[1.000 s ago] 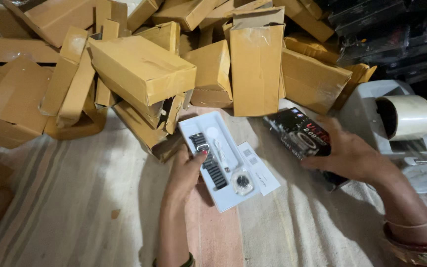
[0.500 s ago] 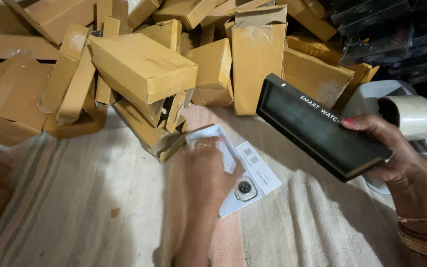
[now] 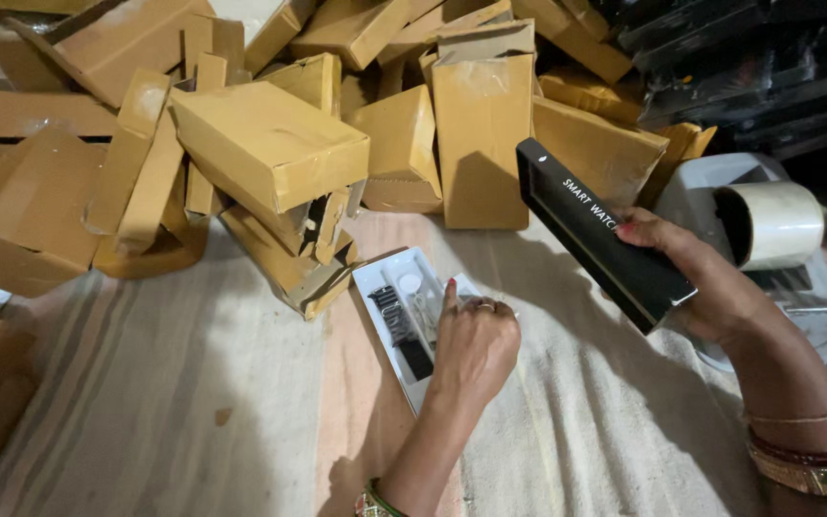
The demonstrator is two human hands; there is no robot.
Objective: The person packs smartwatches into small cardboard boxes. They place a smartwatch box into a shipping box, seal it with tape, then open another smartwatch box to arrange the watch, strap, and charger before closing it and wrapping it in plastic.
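On the cloth (image 3: 193,402), one white tray (image 3: 404,316) under left hand (image 3: 476,345); right hand (image 3: 710,282) grips one black lid (image 3: 595,230).

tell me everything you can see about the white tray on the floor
The white tray is a shallow, moulded insert, plastic by its look, lying flat on the striped cloth just below the heap of brown cartons. Its recesses hold a dark watch strap and small pale parts. The left hand rests on its right side, hiding that part.

— What colours were there?
— My black box lid (image 3: 605,244), a white tray (image 3: 390,287) with a black strap (image 3: 399,325), tan cartons (image 3: 270,144).
— The cloth (image 3: 605,421)?
— Beige, striped.
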